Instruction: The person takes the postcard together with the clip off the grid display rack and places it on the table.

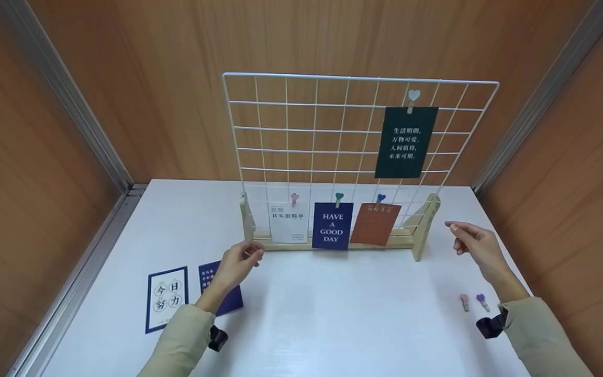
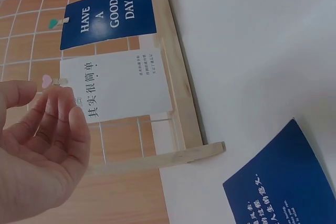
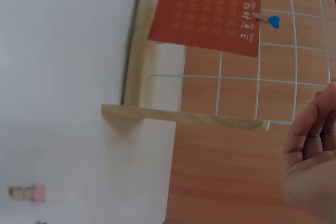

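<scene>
White table [image 1: 333, 314] holds a wire grid stand [image 1: 286, 131] with clipped cards; left hand [image 1: 238, 262] and right hand [image 1: 477, 243] hover near its feet, fingers loosely open, empty.

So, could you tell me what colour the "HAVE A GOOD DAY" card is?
Dark blue with white lettering, clearest in the head view.

So the grid rack [image 1: 333, 136] stands at the back of the surface [image 1: 333, 314], near the wall. Three cards hang along its bottom row, side by side, and a fourth card [image 1: 406, 142] is clipped up in the top right. Two loose cards [image 1: 168, 297] lie flat front left, next to each other. Two pegs [image 1: 473, 302] sit on the right, in front of the rack's right foot [image 1: 424, 230].
</scene>
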The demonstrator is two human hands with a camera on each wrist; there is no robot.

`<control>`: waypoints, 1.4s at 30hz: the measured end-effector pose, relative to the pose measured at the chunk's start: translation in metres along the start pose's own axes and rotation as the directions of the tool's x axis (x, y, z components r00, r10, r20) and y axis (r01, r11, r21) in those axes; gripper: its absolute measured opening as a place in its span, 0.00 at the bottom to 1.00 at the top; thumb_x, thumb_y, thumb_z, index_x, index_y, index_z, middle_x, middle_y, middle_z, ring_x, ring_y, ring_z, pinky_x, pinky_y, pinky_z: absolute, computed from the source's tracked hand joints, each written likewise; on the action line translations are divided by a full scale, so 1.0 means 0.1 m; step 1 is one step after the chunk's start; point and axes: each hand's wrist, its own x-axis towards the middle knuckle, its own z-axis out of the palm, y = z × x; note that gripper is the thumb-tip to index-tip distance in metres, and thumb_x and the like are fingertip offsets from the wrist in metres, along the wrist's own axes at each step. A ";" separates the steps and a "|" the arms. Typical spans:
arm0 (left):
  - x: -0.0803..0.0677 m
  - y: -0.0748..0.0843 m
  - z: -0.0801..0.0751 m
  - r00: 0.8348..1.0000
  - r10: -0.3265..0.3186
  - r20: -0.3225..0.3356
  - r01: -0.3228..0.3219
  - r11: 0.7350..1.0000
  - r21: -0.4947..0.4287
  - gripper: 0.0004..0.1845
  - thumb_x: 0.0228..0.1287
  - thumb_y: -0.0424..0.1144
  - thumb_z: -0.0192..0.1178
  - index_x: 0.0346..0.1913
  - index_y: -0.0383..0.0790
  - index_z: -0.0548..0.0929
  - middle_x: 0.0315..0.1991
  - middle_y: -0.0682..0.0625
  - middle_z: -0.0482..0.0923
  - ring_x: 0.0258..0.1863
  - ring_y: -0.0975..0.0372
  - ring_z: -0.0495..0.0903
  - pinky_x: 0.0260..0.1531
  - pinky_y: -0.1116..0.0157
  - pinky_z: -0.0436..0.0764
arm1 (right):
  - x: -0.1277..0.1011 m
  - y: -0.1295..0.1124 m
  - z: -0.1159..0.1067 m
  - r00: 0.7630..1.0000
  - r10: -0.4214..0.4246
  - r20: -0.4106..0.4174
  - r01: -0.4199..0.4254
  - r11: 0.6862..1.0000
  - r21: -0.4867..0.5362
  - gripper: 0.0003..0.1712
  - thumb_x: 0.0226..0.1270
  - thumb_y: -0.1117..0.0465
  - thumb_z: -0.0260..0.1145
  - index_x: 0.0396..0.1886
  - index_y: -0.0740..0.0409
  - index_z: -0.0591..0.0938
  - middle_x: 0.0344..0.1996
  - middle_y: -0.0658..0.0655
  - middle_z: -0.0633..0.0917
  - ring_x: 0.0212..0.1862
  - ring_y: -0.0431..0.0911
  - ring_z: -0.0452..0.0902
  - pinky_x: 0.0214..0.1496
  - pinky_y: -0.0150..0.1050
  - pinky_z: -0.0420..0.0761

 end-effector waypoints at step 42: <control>0.49 0.95 0.46 0.964 0.221 0.151 -0.240 0.962 0.127 0.10 0.62 0.37 0.52 0.42 0.35 0.77 0.37 0.49 0.75 0.35 0.60 0.74 0.35 0.67 0.73 | 0.33 -0.95 0.15 0.977 -0.210 0.034 0.213 0.960 -0.182 0.18 0.62 0.54 0.57 0.47 0.60 0.78 0.20 0.55 0.75 0.23 0.42 0.72 0.28 0.27 0.75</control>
